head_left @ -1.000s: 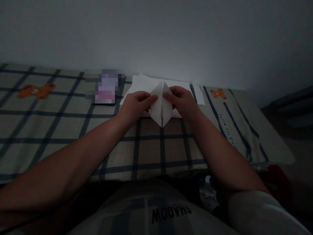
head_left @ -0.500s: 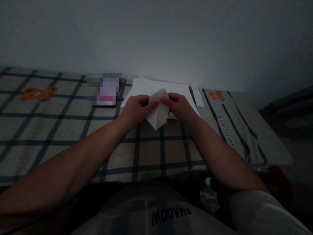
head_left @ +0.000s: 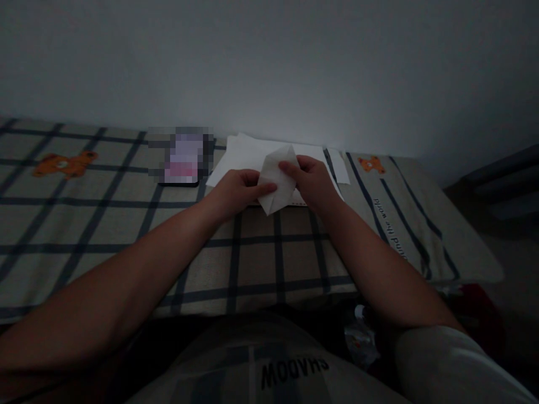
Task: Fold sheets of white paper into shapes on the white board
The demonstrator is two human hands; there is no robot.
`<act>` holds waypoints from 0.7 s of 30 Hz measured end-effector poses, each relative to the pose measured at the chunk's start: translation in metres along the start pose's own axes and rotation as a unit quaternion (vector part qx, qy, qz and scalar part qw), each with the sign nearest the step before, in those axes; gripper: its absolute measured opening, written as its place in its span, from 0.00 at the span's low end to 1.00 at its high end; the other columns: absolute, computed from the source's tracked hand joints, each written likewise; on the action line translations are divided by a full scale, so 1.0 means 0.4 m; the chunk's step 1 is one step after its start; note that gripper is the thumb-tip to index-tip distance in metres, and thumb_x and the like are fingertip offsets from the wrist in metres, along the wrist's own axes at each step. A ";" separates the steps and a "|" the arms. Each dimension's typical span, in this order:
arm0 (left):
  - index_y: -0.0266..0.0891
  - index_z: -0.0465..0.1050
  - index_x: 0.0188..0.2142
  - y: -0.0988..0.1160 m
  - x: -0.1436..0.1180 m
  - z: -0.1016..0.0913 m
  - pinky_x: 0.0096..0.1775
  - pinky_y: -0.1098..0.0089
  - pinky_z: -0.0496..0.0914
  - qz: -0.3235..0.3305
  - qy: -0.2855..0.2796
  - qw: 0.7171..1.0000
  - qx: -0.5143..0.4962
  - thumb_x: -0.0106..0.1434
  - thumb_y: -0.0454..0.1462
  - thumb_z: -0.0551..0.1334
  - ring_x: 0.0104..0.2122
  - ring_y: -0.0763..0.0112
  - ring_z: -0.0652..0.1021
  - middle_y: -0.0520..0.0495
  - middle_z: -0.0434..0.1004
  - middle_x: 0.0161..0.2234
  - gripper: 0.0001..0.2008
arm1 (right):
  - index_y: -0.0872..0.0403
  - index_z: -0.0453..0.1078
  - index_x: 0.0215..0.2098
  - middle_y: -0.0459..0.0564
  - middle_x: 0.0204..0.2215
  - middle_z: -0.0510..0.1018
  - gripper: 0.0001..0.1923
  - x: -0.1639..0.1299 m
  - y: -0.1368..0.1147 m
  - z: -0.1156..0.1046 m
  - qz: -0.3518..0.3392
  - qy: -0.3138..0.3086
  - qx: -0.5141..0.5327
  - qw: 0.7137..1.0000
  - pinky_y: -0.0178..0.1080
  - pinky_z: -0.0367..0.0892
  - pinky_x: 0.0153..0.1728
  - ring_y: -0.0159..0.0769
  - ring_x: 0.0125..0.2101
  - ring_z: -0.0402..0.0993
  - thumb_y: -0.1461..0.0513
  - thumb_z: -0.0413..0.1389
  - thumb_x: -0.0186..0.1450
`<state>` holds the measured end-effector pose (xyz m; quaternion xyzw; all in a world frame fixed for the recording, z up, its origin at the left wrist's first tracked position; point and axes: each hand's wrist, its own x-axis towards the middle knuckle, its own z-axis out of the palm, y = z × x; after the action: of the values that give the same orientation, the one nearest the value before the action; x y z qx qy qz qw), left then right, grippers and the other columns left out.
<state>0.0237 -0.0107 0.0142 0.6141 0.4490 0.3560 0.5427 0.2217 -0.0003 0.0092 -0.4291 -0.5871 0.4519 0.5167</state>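
Observation:
Between both hands is a piece of folded white paper (head_left: 275, 182), pointed at its top and bottom, with crease lines on its face. My left hand (head_left: 242, 189) pinches its left edge, thumb lying across the front. On the right edge, higher up, my right hand (head_left: 309, 174) grips it with the thumb pressed on the front. The fingers behind the paper are partly hidden. Under and behind the hands lie white paper sheets (head_left: 244, 150) on the checked tablecloth (head_left: 202, 269).
A phone (head_left: 184, 160), its screen blurred, lies left of the sheets. A narrow paper strip (head_left: 339, 166) rests to their right. The wall (head_left: 269, 67) rises behind the table. Below the front edge, near my lap, is a clear plastic bottle (head_left: 361, 339).
The folded paper has tilted, its top point shifting right and its bottom point rising. My right hand has moved slightly up and right, and the thumbs are farther apart.

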 end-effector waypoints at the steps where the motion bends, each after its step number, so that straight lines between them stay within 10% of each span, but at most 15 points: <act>1: 0.39 0.82 0.34 -0.001 0.001 0.000 0.36 0.67 0.77 -0.001 -0.006 1.000 -0.011 0.54 0.45 0.74 0.33 0.65 0.82 0.47 0.86 0.34 0.13 | 0.53 0.76 0.33 0.44 0.27 0.75 0.22 0.000 0.000 0.000 0.002 0.002 0.005 1.000 0.35 0.63 0.29 0.29 0.28 0.66 0.44 0.68 0.58; 13: 0.39 0.81 0.37 -0.004 0.002 0.002 0.39 0.65 0.79 -0.011 -0.046 0.997 -0.065 0.53 0.39 0.75 0.34 0.66 0.83 0.46 0.85 0.35 0.12 | 0.51 0.72 0.32 0.44 0.26 0.70 0.26 0.021 0.010 -0.021 0.022 0.032 -0.019 0.999 0.36 0.64 0.27 0.32 0.29 0.68 0.39 0.66 0.56; 21: 0.37 0.80 0.38 0.002 0.004 -0.006 0.35 0.68 0.76 0.043 0.041 0.998 0.002 0.56 0.41 0.72 0.29 0.70 0.79 0.48 0.82 0.31 0.13 | 0.54 0.73 0.32 0.45 0.26 0.75 0.27 0.003 -0.011 -0.001 0.074 -0.040 0.022 0.996 0.34 0.66 0.24 0.29 0.25 0.69 0.40 0.68 0.55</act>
<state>0.0221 -0.0084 0.0152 0.6187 0.4448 0.4031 0.5068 0.2219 -0.0002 0.0138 -0.4413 -0.5642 0.5183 0.4672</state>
